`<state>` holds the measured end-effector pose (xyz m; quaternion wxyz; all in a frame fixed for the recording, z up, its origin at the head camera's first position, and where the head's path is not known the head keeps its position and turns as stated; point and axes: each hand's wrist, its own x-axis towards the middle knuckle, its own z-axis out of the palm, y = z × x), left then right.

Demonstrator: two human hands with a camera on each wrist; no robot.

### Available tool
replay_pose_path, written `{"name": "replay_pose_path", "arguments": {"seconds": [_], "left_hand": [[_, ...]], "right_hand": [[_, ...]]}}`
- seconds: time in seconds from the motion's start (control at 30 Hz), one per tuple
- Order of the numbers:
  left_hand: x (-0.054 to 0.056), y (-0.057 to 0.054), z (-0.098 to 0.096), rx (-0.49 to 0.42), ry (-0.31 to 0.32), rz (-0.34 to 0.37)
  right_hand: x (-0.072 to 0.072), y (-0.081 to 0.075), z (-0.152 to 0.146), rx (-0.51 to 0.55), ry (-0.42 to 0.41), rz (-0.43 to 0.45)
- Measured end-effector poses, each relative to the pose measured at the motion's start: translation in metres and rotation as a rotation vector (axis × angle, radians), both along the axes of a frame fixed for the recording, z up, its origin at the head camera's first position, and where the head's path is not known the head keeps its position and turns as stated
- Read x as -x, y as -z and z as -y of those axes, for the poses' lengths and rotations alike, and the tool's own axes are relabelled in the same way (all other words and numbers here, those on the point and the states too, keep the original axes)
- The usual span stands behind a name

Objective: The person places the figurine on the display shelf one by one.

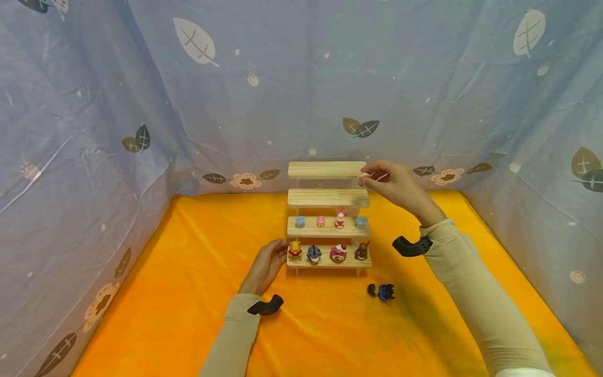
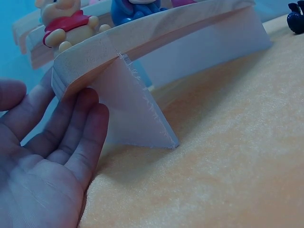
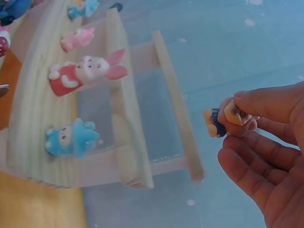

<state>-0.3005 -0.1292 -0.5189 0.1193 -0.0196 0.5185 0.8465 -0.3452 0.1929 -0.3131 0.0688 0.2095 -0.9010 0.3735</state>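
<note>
My right hand (image 1: 395,188) pinches a small figurine (image 3: 218,124) between thumb and fingertips. The figurine has a pinkish-brown body and dark blue lower part, tipped sideways in the right wrist view. It is held at the right end of the top board of a tiered wooden display stand (image 1: 325,198), apart from the wood in the right wrist view. My left hand (image 2: 45,166) touches the left end of the lowest board with its fingers, partly under the edge, thumb apart. A yellow bear figurine in a red shirt (image 1: 294,251) sits just above those fingers.
On the lowest board sit a donkey (image 1: 313,254), a pink-red figurine (image 1: 337,253) and a brown one (image 1: 361,251). Above them stand a piglet (image 1: 340,220) and smaller blue and pink figurines. A dark blue figurine (image 1: 383,292) lies on the orange cloth (image 1: 212,293). A curtain (image 1: 282,94) hangs behind.
</note>
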Motion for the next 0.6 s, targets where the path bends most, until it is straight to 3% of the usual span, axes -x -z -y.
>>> {"name": "replay_pose_path", "arguments": {"seconds": [0.3,0.6], "left_hand": [[0.000,-0.001,-0.001,-0.006,-0.005,-0.004],[0.000,-0.001,0.000,-0.001,-0.011,0.009]], "right_hand": [[0.008,0.011,0.001,0.015,0.003,0.059],[0.016,0.017,0.001,-0.015,0.009,0.054]]}}
